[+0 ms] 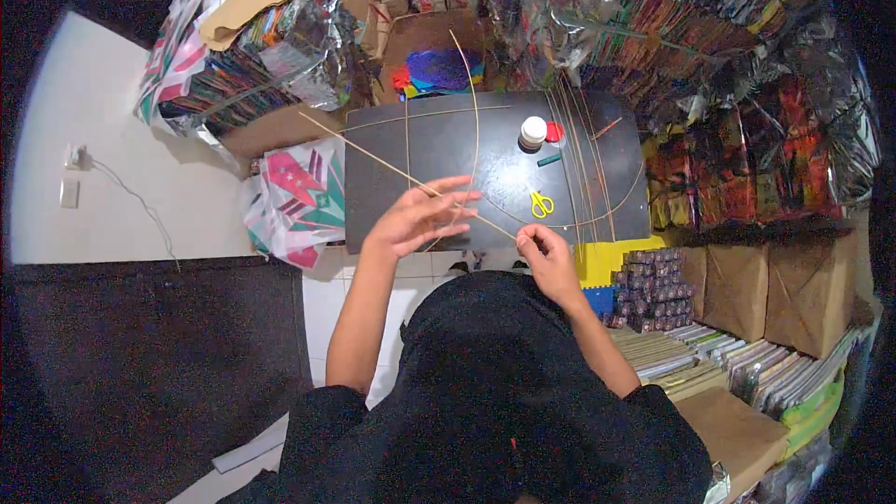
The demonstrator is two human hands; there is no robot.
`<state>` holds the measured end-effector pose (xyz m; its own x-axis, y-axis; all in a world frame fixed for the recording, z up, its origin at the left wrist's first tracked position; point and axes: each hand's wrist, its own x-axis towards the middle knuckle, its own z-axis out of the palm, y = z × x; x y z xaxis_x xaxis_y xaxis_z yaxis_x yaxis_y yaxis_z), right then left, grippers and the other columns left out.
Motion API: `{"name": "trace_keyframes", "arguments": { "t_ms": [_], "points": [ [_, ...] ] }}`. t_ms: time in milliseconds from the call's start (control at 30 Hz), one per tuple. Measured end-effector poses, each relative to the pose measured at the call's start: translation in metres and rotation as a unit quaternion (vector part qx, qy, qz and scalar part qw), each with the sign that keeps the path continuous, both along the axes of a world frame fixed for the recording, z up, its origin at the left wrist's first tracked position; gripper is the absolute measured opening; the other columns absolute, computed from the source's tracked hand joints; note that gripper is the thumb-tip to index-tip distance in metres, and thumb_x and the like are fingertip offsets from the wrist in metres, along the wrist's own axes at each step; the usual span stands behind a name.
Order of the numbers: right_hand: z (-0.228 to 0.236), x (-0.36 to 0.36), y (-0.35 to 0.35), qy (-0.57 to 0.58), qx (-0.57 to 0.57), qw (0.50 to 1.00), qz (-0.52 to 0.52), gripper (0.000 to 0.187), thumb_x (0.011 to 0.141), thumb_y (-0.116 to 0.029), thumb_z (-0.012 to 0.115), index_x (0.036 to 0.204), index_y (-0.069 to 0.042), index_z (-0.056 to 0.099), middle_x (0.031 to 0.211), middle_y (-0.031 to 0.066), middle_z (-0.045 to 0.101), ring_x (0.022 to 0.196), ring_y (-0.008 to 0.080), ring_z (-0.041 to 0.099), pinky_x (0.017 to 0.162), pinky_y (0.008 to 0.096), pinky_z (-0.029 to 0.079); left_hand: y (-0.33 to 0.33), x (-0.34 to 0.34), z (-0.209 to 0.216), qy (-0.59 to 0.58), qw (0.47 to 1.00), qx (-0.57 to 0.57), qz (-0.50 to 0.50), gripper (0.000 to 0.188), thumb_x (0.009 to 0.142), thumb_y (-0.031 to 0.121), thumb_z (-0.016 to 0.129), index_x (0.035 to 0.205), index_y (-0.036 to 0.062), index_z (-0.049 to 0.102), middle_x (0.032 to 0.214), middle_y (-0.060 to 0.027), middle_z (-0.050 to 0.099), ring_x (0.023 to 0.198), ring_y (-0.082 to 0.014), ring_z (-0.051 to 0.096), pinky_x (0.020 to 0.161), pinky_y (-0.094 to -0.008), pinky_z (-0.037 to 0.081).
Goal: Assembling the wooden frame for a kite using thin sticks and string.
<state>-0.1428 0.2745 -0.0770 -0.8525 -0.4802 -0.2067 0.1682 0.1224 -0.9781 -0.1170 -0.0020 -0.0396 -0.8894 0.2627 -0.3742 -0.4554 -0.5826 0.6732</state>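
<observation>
A thin, light wooden stick (364, 151) slants over the near side of a dark table (439, 145). My right hand (551, 266) pinches its near right end between thumb and fingertips. My left hand (425, 215) is at the stick's middle with fingers stretched and apart; the stick runs along the fingers. Beyond it, a curved stick (477, 112) rises from the tabletop area, its lower part hidden near my left hand. Yellow-handled scissors (541, 205) lie on the table just past my right hand.
A white jar (533, 133), a red round piece (555, 133) and a small green bar (549, 160) sit toward the back. Several thin sticks (581, 163) lie at the table's right. Wrapped bundles (644, 47) crowd the back; small purple packs (653, 289) are stacked at right.
</observation>
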Motion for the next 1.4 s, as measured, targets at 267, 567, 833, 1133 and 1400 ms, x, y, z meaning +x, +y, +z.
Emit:
{"name": "trace_keyframes", "arguments": {
  "t_ms": [267,567,833,1133,1400],
  "points": [
    [-0.005,-0.005,-0.002,0.02,0.002,1.0,0.015,0.017,0.1,-0.017,0.059,0.097,-0.001,0.062,0.082,-0.0028,0.058,0.079,0.0061,0.053,0.073,0.0238,0.044,0.014,0.0,0.009,-0.024,0.995,-0.093,0.027,0.052,0.094,0.017,0.07,0.14,0.0031,0.052,0.127,-0.0147,0.066,0.105,-0.0212,0.07,0.08,-0.0315,0.061],
    [-0.014,-0.031,-0.01,0.073,-0.021,0.997,0.02,0.022,0.103,-0.015,0.056,0.118,0.0,0.06,0.108,0.0061,0.064,0.103,0.0126,0.06,0.093,0.0286,0.048,0.018,0.019,0.024,-0.034,0.979,-0.199,0.041,0.047,0.091,0.018,0.074,0.133,0.0041,0.059,0.114,-0.0124,0.072,0.098,-0.0171,0.071,0.07,-0.0282,0.06],
    [0.017,-0.094,-0.066,0.136,-0.143,0.98,-0.039,0.042,0.097,-0.007,0.058,0.138,-0.005,0.051,0.128,0.0093,0.062,0.121,0.019,0.057,0.101,0.0323,0.044,0.031,0.042,0.042,-0.004,0.97,-0.239,0.034,0.042,0.091,0.018,0.072,0.13,0.0032,0.063,0.107,-0.0114,0.074,0.094,-0.0158,0.072,0.067,-0.0268,0.06],
    [0.056,-0.116,-0.105,0.065,-0.227,0.963,0.13,0.04,0.097,-0.011,0.052,0.136,-0.004,0.054,0.107,0.0077,0.069,0.103,0.0166,0.064,0.093,0.031,0.048,0.031,0.06,0.05,0.019,0.963,-0.267,0.033,0.041,0.091,0.018,0.072,0.128,0.0021,0.064,0.104,-0.0108,0.075,0.093,-0.016,0.072,0.066,-0.0272,0.06],
    [0.067,-0.056,-0.092,-0.088,-0.181,0.979,0.038,0.019,0.103,-0.018,0.054,0.103,-0.002,0.064,0.066,-0.0072,0.04,0.055,0.0027,0.034,0.05,0.023,0.028,0.016,0.069,0.044,-0.01,0.957,-0.255,0.138,0.039,0.093,0.016,0.071,0.129,0.0026,0.063,0.107,-0.011,0.074,0.093,-0.0148,0.071,0.066,-0.0239,0.06]
  ]
}}
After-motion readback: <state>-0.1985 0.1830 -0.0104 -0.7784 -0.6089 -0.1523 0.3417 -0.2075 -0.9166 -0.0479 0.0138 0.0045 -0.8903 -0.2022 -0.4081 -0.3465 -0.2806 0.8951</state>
